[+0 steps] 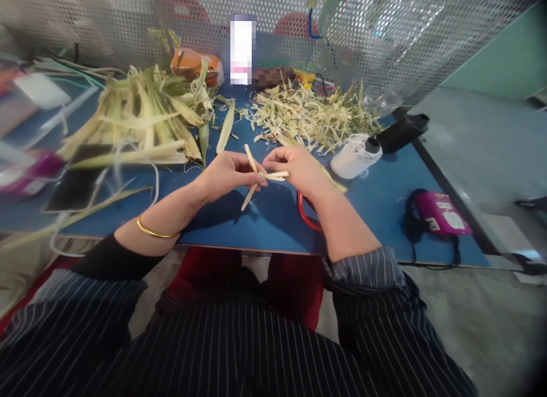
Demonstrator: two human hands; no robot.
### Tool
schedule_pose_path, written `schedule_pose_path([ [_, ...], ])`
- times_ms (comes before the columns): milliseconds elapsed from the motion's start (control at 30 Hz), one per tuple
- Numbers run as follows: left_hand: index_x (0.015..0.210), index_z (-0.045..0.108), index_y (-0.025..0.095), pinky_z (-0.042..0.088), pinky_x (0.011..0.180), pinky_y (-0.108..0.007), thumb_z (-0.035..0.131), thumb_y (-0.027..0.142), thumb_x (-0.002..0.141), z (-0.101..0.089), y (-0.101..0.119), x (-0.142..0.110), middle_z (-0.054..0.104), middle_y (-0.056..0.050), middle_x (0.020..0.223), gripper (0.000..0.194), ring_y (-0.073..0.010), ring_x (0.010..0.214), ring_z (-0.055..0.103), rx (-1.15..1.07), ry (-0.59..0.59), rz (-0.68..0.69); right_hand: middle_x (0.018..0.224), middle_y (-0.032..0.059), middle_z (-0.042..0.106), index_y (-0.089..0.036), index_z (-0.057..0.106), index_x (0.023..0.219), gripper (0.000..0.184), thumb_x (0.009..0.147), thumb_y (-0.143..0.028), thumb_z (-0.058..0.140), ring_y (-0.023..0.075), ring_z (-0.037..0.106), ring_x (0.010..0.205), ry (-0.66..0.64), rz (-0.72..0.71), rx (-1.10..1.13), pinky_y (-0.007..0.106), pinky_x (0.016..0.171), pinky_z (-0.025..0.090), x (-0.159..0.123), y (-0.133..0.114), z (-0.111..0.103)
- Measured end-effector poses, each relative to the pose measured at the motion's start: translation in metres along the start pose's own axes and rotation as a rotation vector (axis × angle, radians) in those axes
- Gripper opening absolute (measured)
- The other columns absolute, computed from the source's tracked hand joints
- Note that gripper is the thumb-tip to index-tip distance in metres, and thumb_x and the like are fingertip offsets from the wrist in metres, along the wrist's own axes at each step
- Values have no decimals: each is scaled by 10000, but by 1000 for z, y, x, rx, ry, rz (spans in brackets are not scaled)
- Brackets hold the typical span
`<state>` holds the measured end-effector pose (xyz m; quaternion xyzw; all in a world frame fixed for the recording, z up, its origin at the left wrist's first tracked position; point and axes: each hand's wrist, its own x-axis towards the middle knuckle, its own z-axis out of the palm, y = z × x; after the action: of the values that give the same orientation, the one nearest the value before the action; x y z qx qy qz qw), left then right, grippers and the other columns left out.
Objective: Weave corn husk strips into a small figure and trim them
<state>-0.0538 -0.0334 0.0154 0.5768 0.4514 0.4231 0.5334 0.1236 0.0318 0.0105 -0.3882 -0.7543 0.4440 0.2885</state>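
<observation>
Pale corn husk strips (pixel 277 175) cross one another between my hands, above the blue table's near side. My left hand (pixel 226 172) pinches them between thumb and fingertips at the crossing, one end pointing up and another down. My right hand (pixel 294 163) meets it from the other side, its curled fingers closed on the strips; its fingertips are partly hidden. Below my right wrist shows a red loop-shaped handle (pixel 306 215), the rest of it covered by my arm. A single flat husk piece (pixel 226 126) lies beyond my left hand.
Long husks (pixel 145 112) are heaped at the left, husk scraps (pixel 307 115) at the back right. A white spool-like object (pixel 354 156), a black cylinder (pixel 401 133) and a magenta box (pixel 447 213) with black cord stand rightward. A perforated metal screen (pixel 273 4) borders the back.
</observation>
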Motion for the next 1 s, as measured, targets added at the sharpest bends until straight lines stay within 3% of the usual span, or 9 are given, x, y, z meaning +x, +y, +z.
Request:
schedule_pose_path([
  [133, 876, 704, 137, 529, 659, -272, 791, 309, 650, 0, 0, 3, 724, -70, 749, 296, -157, 652, 666, -76, 114, 40, 494, -53, 480, -165, 656, 722, 69, 708, -231, 675, 68, 352, 453, 22, 94, 127, 234, 461, 256, 1, 5, 9],
  [300, 803, 727, 134, 531, 699, -281, 768, 321, 661, -1, -3, 4, 719, -65, 767, 239, -149, 669, 656, -104, 215, 69, 565, -42, 494, -179, 650, 753, 154, 770, -332, 657, 82, 368, 499, 19, 17, 49, 252, 493, 281, -1, 4, 12],
  [467, 765, 726, 141, 527, 678, -275, 753, 278, 647, -1, -5, 6, 706, -49, 735, 183, -135, 645, 637, -88, 426, 72, 665, -13, 522, -183, 607, 703, 177, 832, -304, 600, 120, 447, 619, 179, -243, -286, 280, 601, 346, -6, 1, 17],
  [600, 738, 720, 132, 512, 646, -245, 729, 241, 645, -1, -10, 10, 698, -45, 708, 144, -122, 633, 619, -43, 512, 78, 806, 35, 565, -193, 621, 790, 213, 917, -277, 473, 153, 508, 711, 190, -429, -539, 299, 649, 363, -13, -3, 29],
  [800, 680, 715, 133, 483, 578, -222, 696, 219, 663, -3, -15, 8, 665, -12, 601, 91, -109, 562, 591, 119, 385, 72, 962, 68, 635, -234, 612, 852, 233, 952, -285, 408, 219, 541, 930, 273, -570, -750, 371, 836, 365, -12, -6, 29],
  [1000, 779, 685, 138, 507, 618, -251, 717, 216, 655, -1, -14, 7, 691, -22, 659, 150, -142, 613, 644, 141, 196, 31, 801, 35, 619, -210, 561, 833, 152, 919, -236, 439, 169, 528, 722, 231, -406, -638, 322, 711, 372, -9, -5, 17],
])
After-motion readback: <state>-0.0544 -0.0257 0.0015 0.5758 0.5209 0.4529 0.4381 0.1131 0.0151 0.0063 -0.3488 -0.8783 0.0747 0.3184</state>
